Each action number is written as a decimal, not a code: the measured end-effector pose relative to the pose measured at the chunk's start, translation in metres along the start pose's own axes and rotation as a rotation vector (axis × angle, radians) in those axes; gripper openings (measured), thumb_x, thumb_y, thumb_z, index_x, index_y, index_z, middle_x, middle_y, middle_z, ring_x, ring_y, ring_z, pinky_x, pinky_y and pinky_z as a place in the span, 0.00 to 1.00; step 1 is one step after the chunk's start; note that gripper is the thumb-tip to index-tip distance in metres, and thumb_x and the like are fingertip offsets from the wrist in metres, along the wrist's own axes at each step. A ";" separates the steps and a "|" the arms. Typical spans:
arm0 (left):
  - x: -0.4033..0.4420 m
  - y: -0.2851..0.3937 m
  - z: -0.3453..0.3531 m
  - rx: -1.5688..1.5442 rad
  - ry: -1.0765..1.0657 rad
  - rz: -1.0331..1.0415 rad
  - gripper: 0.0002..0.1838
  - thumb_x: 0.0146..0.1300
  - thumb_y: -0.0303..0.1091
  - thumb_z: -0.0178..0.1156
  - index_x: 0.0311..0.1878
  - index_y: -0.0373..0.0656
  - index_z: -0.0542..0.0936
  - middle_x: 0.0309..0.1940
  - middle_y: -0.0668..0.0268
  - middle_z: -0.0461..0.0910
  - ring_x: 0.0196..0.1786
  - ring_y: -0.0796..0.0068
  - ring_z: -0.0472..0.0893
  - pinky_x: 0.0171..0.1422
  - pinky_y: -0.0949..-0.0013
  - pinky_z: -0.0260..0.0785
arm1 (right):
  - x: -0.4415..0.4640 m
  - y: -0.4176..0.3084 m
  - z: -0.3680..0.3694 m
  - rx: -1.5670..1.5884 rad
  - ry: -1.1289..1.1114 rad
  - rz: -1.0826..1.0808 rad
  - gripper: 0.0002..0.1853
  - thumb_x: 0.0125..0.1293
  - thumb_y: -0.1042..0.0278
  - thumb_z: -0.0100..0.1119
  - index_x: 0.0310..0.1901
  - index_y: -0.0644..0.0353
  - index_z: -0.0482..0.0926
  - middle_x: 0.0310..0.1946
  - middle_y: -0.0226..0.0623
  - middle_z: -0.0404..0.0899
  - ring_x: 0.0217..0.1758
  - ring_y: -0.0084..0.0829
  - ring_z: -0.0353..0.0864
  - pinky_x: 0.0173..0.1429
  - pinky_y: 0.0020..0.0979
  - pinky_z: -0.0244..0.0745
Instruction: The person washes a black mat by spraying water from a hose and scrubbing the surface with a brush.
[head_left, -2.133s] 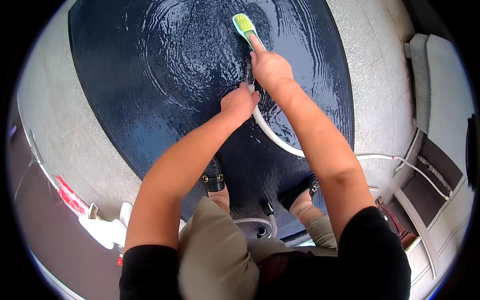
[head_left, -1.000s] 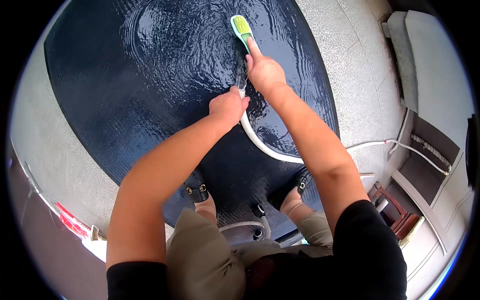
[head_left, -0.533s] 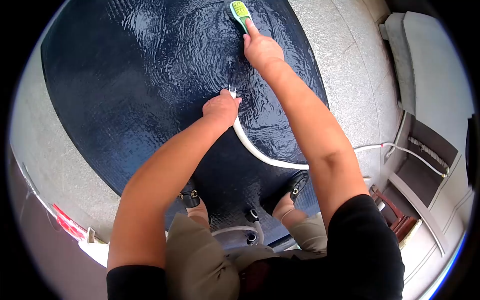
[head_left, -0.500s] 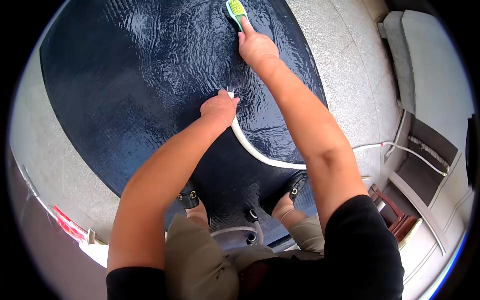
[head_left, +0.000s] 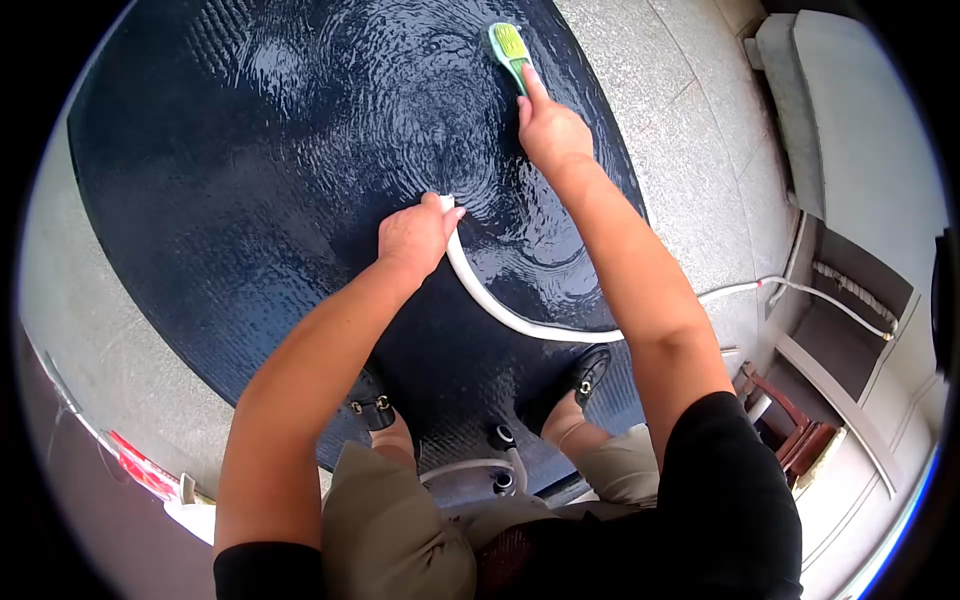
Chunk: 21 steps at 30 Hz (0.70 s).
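My left hand (head_left: 415, 236) is closed around the end of a white hose (head_left: 487, 300). Water runs from the hose's mouth and spreads in ripples over a dark, ribbed mat (head_left: 230, 220). Farther out and to the right, my right hand (head_left: 556, 130) grips the handle of a scrubbing brush (head_left: 510, 45) with a pale green back and yellow-green middle. Its index finger lies along the handle. The brush's bristles face down toward the wet mat and are hidden from view.
I stand on the mat in black shoes (head_left: 375, 410). Behind my right arm the hose runs on to a grey cabinet (head_left: 860, 270). A dark red wooden stool (head_left: 800, 440) is at the right. Between my feet is a curved tube (head_left: 470, 466) with black fittings.
My right hand and the brush have moved right and nearer to me. My left hand has shifted slightly left and nearer with the hose end. Rings of ripples now show around the water's landing point.
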<state>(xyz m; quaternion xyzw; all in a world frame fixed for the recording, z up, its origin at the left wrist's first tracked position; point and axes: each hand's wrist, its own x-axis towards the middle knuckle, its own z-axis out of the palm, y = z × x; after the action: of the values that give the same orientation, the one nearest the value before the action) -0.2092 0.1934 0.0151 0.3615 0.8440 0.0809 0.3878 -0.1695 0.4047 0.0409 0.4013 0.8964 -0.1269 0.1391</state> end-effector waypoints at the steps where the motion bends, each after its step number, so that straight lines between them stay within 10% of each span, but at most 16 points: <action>1: 0.000 -0.001 0.003 0.004 0.035 0.022 0.25 0.70 0.55 0.47 0.41 0.38 0.74 0.27 0.53 0.83 0.34 0.50 0.84 0.41 0.51 0.75 | 0.027 -0.008 -0.001 0.016 0.022 -0.020 0.25 0.73 0.52 0.40 0.71 0.40 0.59 0.39 0.48 0.83 0.42 0.48 0.83 0.49 0.46 0.76; 10: 0.002 -0.005 0.003 -0.001 0.012 0.047 0.25 0.69 0.56 0.49 0.39 0.39 0.74 0.26 0.55 0.82 0.32 0.52 0.83 0.39 0.51 0.74 | -0.088 0.131 0.042 0.021 -0.019 -0.064 0.29 0.72 0.55 0.45 0.73 0.29 0.53 0.29 0.50 0.81 0.31 0.50 0.82 0.38 0.49 0.77; 21: 0.010 -0.011 0.009 -0.067 0.030 -0.003 0.24 0.65 0.59 0.54 0.33 0.46 0.78 0.13 0.70 0.77 0.20 0.70 0.81 0.32 0.61 0.72 | 0.071 0.030 -0.018 0.002 0.044 -0.022 0.26 0.73 0.49 0.38 0.71 0.36 0.58 0.43 0.52 0.82 0.48 0.52 0.81 0.54 0.46 0.74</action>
<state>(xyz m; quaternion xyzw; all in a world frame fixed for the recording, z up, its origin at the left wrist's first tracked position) -0.2134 0.1914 -0.0015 0.3457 0.8472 0.1139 0.3870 -0.1949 0.4792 0.0292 0.3940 0.9036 -0.1204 0.1177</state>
